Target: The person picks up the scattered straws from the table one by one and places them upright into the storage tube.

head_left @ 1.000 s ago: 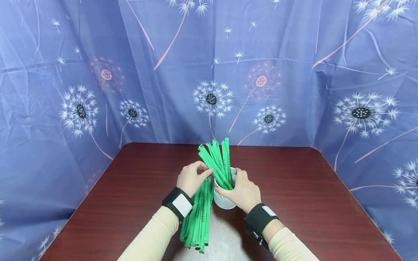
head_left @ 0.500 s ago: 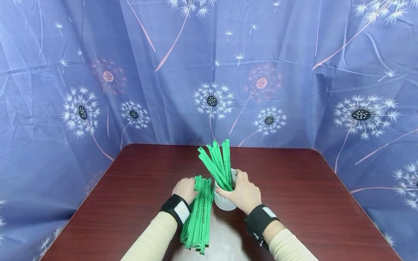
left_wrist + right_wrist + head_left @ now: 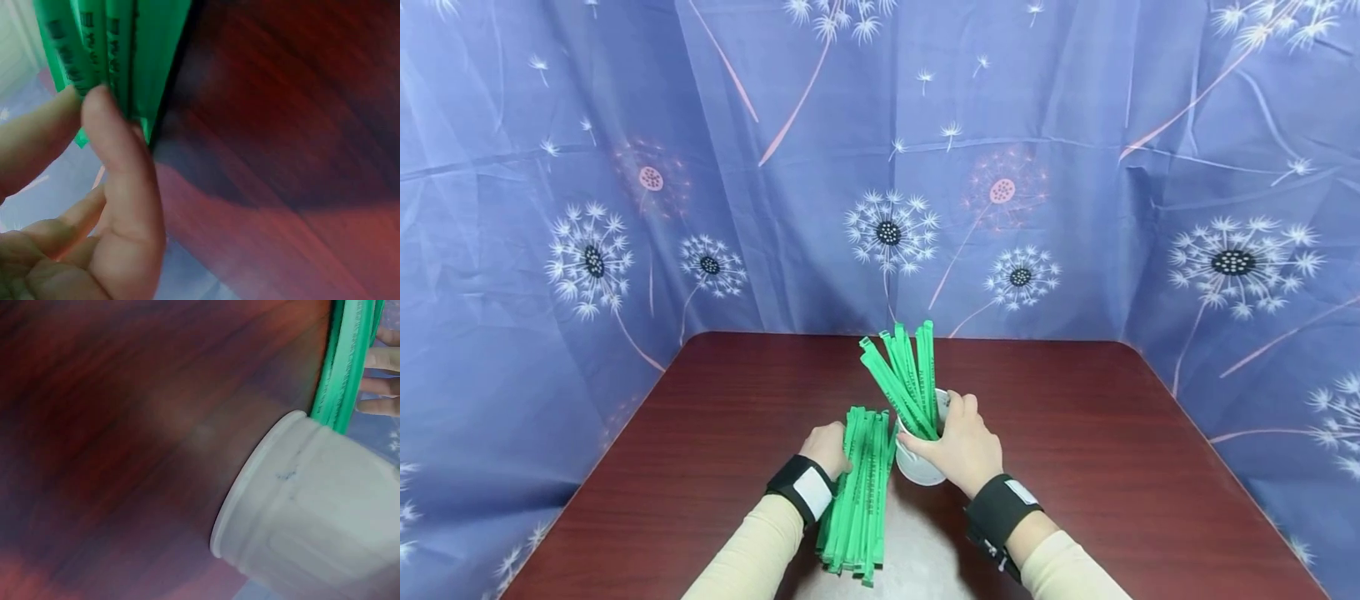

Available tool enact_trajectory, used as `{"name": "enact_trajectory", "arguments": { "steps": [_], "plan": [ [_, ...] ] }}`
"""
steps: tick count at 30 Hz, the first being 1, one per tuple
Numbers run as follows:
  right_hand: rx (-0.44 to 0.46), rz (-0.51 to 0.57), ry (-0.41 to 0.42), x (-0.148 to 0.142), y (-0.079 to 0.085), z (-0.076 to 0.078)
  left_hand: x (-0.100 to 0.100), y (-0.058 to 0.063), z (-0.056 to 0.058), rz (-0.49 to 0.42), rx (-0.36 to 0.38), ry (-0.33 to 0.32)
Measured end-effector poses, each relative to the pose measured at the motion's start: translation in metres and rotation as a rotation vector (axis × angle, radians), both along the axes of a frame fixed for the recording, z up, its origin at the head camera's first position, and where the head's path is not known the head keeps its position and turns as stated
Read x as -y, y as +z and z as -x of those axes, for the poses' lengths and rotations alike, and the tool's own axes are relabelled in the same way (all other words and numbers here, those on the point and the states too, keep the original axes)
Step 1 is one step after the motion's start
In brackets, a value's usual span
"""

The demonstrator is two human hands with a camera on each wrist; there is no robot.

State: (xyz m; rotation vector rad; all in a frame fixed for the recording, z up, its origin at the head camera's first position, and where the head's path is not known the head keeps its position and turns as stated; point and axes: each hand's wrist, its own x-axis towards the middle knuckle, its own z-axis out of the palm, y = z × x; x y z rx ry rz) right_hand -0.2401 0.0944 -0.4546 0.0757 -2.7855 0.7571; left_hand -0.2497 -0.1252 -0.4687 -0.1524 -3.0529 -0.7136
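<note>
A blue curtain printed with dandelions hangs beyond and to either side of the white cup. The reddish-brown wooden table spreads out all around the cup, which stands on it. Two pale sleeves come in on the near side of the cup, the left sleeve to its left and the right sleeve to its right.

Just left of the cup lies a pile of green strips, long and narrow, with dark print along them. More strips, the upright bunch, stand in the cup and lean leftward out of its mouth.

At the cup's right side, the right hand holds it by the rim, thumb on the near side. The left hand is left of the cup, across the pile, its fingertips touching strips there; I cannot tell whether they pinch any. Each wrist wears a black band, the left band and the right band, both bearing a white patch. Smallest are the bluish marks low on the cup's wall.
</note>
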Motion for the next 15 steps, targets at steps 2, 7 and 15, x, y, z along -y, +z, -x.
{"name": "enact_trajectory", "arguments": {
  "steps": [2, 7, 15],
  "plan": [
    [-0.002, 0.015, 0.002, -0.001, 0.000, -0.001, 0.003, -0.003, 0.001, -0.045, 0.031, 0.002],
    [0.050, 0.105, 0.078, -0.006, 0.001, -0.002, 0.005, 0.000, 0.002, -0.145, 0.037, 0.021],
    [0.229, 0.377, 0.334, -0.022, 0.009, 0.002, 0.002, 0.036, -0.003, -0.418, -0.148, 0.117]
  ]
}}
